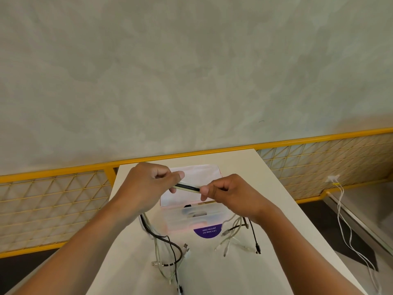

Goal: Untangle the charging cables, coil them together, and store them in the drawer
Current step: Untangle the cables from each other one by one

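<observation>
A bundle of black and white charging cables (188, 187) is stretched taut between my two hands above the white table (244, 273). My left hand (148, 184) grips the bundle at its left end; loose ends with USB plugs (170, 250) hang from it onto the table. My right hand (229, 194) pinches the bundle's right end, and several plug ends (238, 241) trail down below that wrist. Beneath my hands stands a clear plastic drawer box (191, 218) with a pinkish rim, its upper part hidden by my hands.
A purple round sticker (207, 232) lies on the table by the box. A yellow mesh railing (319, 165) runs behind the table against a grey wall. Two white cables (344, 226) hang from a socket on the railing at right, down over the dark floor.
</observation>
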Available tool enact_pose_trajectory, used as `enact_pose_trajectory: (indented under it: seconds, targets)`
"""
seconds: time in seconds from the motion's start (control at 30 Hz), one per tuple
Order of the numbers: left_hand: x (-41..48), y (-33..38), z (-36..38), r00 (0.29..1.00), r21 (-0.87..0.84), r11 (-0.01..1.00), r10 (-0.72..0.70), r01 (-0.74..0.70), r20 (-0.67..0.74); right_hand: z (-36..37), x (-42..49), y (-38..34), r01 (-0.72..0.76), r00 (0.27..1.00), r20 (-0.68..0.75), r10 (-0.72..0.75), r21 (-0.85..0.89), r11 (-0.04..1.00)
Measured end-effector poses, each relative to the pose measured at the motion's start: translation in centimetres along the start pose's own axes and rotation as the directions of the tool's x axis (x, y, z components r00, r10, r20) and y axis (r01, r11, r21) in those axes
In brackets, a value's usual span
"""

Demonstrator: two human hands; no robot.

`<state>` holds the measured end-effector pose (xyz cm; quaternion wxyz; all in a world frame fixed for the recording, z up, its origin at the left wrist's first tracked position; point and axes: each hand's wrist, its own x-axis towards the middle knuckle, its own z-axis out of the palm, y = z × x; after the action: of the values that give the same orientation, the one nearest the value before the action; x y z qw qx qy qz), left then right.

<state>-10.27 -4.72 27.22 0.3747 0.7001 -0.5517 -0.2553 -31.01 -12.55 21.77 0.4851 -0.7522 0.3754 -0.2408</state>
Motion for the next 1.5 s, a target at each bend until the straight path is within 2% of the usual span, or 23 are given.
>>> enact_pose_trajectory:
  seconds: [0.1,0.17,0.47,0.63,0.9,1.13,1.2,1.3,1.37,1.4,1.5]
  targets:
    - [0.3,-0.5,-0.8,0.999,-0.067,0.998,-0.02,0.018,-0.029,-0.9,-0.4,0.7,-0.028,0.999,0.03,0.023,0.156,0.987]
    - [0.3,-0.6,-0.9,0.999,-0.071,0.997,-0.021,0.019,-0.026,-0.9,-0.4,1.0,-0.051,0.999,0.025,0.047,0.178,0.983]
    - [0.0,-0.3,0.4,0.999,0.021,1.0,-0.001,0.002,-0.033,0.1,1.0,2.0,-0.052,0.966,-0.257,0.033,-0.066,0.996]
    - [0.2,-0.3,-0.2,0.999,-0.016,1.0,-0.006,0.006,-0.041,-0.9,0.2,2.1,-0.087,0.983,-0.162,0.084,-0.012,0.996]
    - [0.5,-0.8,-1.0,0.999,-0.056,0.998,-0.008,0.006,-0.038,-1.8,-0.4,3.9,-0.077,0.994,-0.064,0.093,0.215,0.974]
    - [0.3,-0.9,-0.3,0.999,0.006,1.0,-0.016,0.016,-0.037,-1.2,0.5,4.8,-0.089,0.958,-0.277,0.072,-0.048,0.995]
    - [0.3,-0.7,0.0,0.999,0.023,1.0,-0.006,0.008,-0.046,-1.2,0.7,5.0,-0.098,0.95,-0.304,0.073,-0.067,0.993]
    - [0.5,-1.0,-0.4,0.998,-0.009,1.0,-0.002,0.001,-0.06,-1.4,0.5,4.4,-0.095,0.958,-0.271,0.088,-0.013,0.995]
    - [0.8,-1.4,-1.4,1.0,0.014,1.0,-0.018,0.018,0.016,-1.9,0.0,3.8,-0.093,0.967,-0.234,0.103,0.056,0.994]
    - [0.8,-1.5,-2.0,0.993,0.064,0.997,-0.046,0.039,0.107,-2.1,-0.2,3.5,-0.085,0.971,-0.218,0.102,0.087,0.993]
    - [0.6,-1.2,-3.3,0.915,0.244,0.967,-0.157,0.067,0.372,-2.2,-0.7,2.9,-0.044,0.98,-0.187,0.075,0.164,0.985]
